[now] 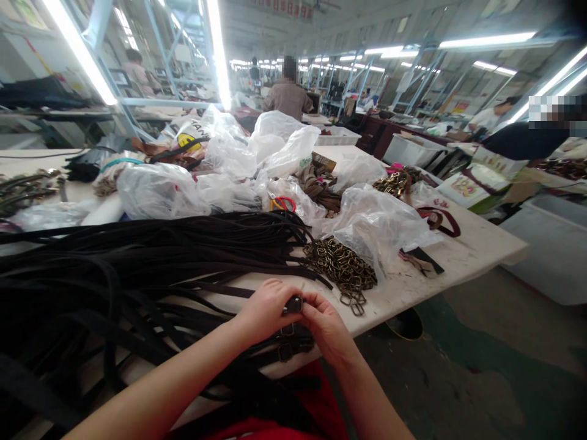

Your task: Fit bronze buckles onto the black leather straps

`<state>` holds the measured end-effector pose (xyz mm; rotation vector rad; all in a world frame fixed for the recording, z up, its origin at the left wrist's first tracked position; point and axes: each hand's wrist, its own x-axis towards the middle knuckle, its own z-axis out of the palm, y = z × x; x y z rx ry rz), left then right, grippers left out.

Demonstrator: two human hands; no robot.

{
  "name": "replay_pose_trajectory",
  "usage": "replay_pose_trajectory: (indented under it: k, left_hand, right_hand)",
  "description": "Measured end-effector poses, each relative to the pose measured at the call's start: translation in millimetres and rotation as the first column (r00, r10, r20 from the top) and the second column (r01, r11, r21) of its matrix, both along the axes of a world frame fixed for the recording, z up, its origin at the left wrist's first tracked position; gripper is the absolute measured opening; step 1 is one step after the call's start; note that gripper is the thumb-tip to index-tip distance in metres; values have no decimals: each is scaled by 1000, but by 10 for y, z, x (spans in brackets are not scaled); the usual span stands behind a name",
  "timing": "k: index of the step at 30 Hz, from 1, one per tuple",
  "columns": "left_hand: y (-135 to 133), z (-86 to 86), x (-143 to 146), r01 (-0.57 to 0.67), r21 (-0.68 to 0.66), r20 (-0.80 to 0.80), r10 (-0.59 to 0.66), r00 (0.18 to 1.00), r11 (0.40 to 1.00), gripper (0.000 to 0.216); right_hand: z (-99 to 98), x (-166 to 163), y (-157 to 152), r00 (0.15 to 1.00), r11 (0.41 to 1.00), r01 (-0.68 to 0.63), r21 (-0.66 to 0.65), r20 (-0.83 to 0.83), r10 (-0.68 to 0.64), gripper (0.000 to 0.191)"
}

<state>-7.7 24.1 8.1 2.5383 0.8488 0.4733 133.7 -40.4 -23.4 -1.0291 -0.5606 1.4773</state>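
Note:
At the table's near edge my two hands meet around the end of a black strap [292, 304] with a small metal rectangular buckle [300, 300] on it. My left hand [262, 310] is closed on the strap. My right hand [324, 322] pinches at the buckle; its fingertips partly cover it. Below my hands lie more black strap ends with buckles [285, 351]. To the left spreads a large bundle of long black straps [183, 247]. Just beyond my right hand is a pile of bronze-coloured metal buckles [342, 264], a few lying loose at its near side.
Clear plastic bags [367, 214] cover much of the table [481, 244], with red-handled scissors [283, 203] among them. Brown straps and a dark red strap loop [443, 221] lie farther back. White bins [550, 250] stand at right. Other people work in the background.

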Motion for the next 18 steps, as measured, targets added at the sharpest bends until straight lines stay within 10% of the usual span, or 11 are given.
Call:
replay_pose_trajectory:
  k: [6,14,18]
  left_hand:
    - [12,-223,4,-107,10,-45,107,993,994,14]
    - [142,-216,-244,-134,-74,-203,117,972,988,27]
    - [283,-239,-548,-149,-17,-383,132,914,989,38]
  right_hand:
    - [-151,184,29,717,975,173,137,662,-220,16]
    - [-392,493,-4,637,976,187,109,743,-205,22]
    - [-421,533,-10,395,987,104,124,906,-155,23]
